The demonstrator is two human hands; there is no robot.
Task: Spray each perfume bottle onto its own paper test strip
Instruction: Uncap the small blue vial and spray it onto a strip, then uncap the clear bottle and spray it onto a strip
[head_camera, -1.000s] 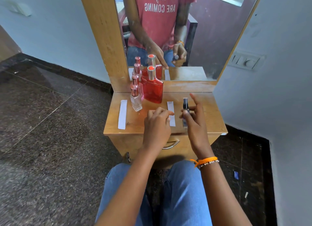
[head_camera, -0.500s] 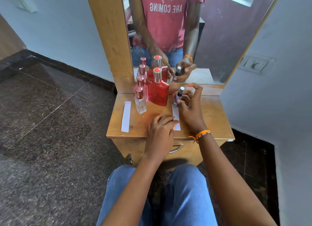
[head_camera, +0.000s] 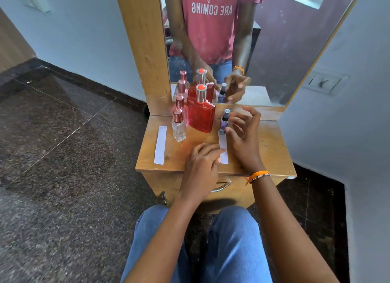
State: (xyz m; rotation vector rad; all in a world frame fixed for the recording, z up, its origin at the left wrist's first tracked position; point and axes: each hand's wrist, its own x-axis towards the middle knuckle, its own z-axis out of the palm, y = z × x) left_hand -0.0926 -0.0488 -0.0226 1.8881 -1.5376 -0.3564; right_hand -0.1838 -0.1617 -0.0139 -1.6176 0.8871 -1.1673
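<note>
We see the left hand (head_camera: 201,166) palm down, fingers (head_camera: 207,150) loosely curled and pointing forward and to the right, forearm running back toward the lap. The right hand (head_camera: 242,139) is further forward, back of hand toward us, fingers (head_camera: 237,119) spread and bent with gaps between them, nothing gripped; thumb low at the left side. The right wrist carries an orange band (head_camera: 258,175), and both forearms are bare, converging from the lower frame over the denim-clad knees (head_camera: 211,240).
</note>
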